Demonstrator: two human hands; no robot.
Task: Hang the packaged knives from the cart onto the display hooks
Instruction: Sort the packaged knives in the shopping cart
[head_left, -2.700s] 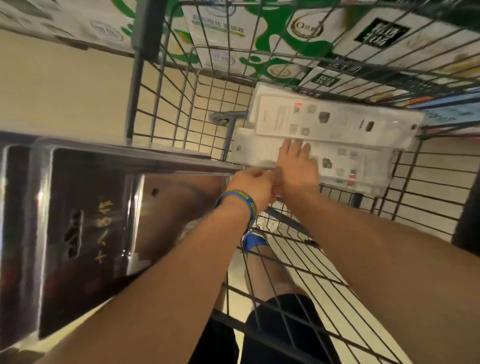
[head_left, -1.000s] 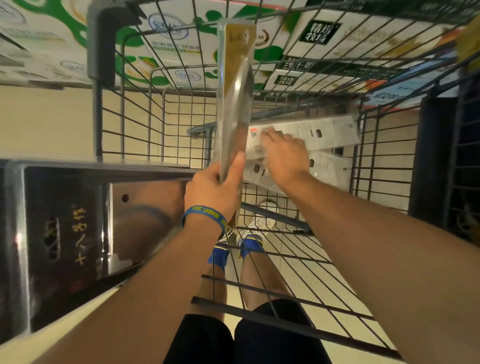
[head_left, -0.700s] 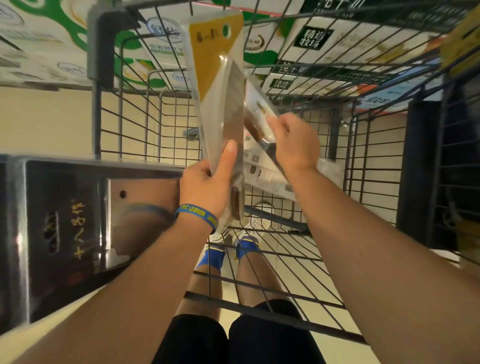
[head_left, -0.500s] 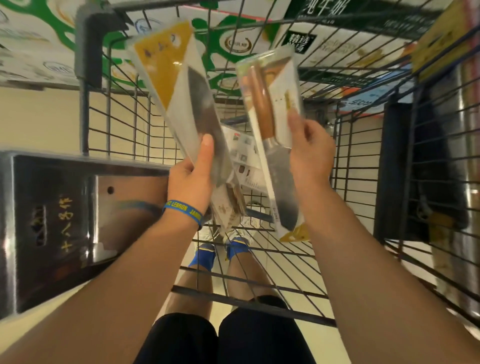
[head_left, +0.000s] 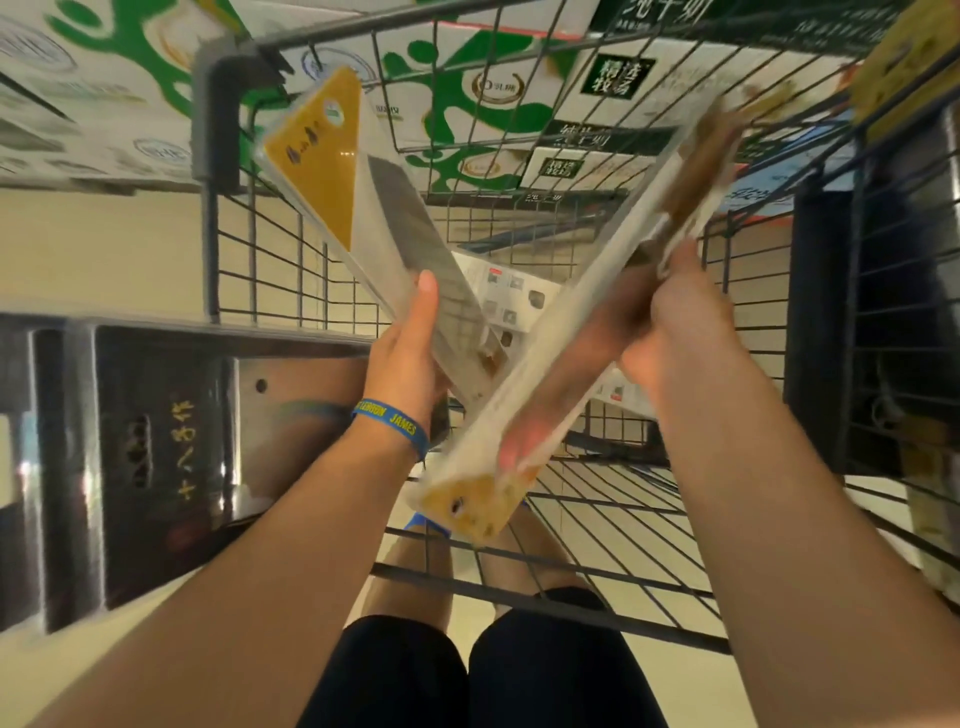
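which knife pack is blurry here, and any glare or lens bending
Head view: the right hand and right pack are smeared by motion blur; the left hand and left pack are sharper. Head view: the wide lens bows the wires of the cart, and the steel panel mirrors a forearm.

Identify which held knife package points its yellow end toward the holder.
The clear-plastic knife package in the right hand; the left hand's yellow-triangle package points it away.

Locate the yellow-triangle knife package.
Head view, left of centre: the left hand grips the yellow-triangle packaged knife over the wire cart, beside the second packaged knife in the right hand.
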